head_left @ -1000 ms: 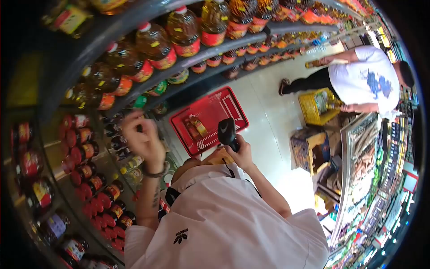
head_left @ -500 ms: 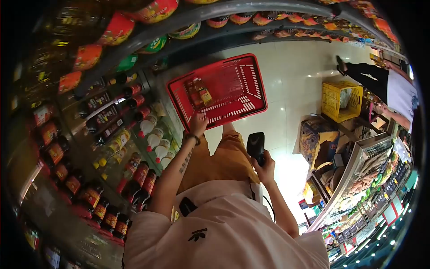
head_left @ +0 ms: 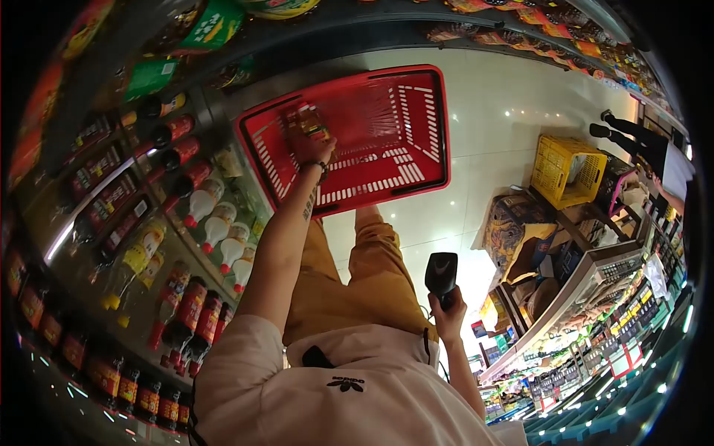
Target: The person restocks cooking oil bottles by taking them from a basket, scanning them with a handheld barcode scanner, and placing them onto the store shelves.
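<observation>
My left hand (head_left: 316,151) reaches into the red basket (head_left: 372,195) on the floor. Its fingers are closed on a bottle (head_left: 312,125) with amber contents at the basket's left side; blur and the hand partly hide the bottle. To the lower right, my right hand (head_left: 448,318) grips the handle of a black handheld device (head_left: 441,273), whose broad head points up and away from me.
Bottles of sauce (head_left: 201,316) fill the shelves on the left, and large oil bottles line those above. A yellow crate (head_left: 554,175) and a cardboard box (head_left: 513,230) stand right of the basket. Beyond them a person (head_left: 673,175) stands near a produce display (head_left: 587,297).
My left hand has come down from the shelf side into the basket and closed on a bottle. The view has tilted towards the floor. My right hand still holds the device, now lower and further right.
</observation>
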Available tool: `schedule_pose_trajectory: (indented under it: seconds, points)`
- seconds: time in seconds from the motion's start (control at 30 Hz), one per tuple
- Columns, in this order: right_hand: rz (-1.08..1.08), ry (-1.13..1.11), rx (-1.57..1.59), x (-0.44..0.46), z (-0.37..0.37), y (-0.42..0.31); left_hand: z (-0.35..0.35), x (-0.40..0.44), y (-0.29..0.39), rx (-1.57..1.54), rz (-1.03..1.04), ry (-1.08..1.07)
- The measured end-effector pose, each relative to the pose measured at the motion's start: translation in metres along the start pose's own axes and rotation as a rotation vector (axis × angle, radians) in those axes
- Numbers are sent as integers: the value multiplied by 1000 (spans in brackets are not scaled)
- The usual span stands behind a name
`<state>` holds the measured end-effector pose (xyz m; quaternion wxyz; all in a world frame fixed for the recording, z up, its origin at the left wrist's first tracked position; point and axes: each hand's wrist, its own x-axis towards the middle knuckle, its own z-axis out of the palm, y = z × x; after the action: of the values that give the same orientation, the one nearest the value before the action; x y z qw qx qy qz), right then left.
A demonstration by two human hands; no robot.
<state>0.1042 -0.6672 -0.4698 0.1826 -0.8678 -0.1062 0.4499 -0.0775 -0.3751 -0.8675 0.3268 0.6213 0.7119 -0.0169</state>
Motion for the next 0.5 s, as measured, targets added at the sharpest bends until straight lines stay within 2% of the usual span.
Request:
schedule_pose_trajectory:
  seconds: [0.03,0.07,0.1,0.17,0.2,0.23,0.3,0.37,0.43,0.5]
  points:
    - [-17,-3,-28,1,0,0,12,5,-3,224,181,268]
    - [36,-13,32,1,0,3,13,10,-5,-1,96,97]
    - [39,0,27,-1,-2,2,13,9,-8,-10,101,88]
    - [-19,2,13,0,-4,-5,2,5,-4,-163,-88,-131]
    - [-28,-4,46,0,-4,0,4,-2,-4,-130,-73,40]
    - [-34,13,49,0,-6,-1,-1,-4,-7,-142,-58,39]
    - [-103,-25,-13,2,-9,-14,-15,-4,-15,-452,-132,-430]
    - [-212,-57,29,2,-12,-37,-66,-37,15,-802,-190,-531]
    - [-303,-95,1,2,-16,-61,-92,-65,20,-978,-146,-534]
    - [-359,-107,22,0,-18,-85,-142,-101,44,-990,-65,-515]
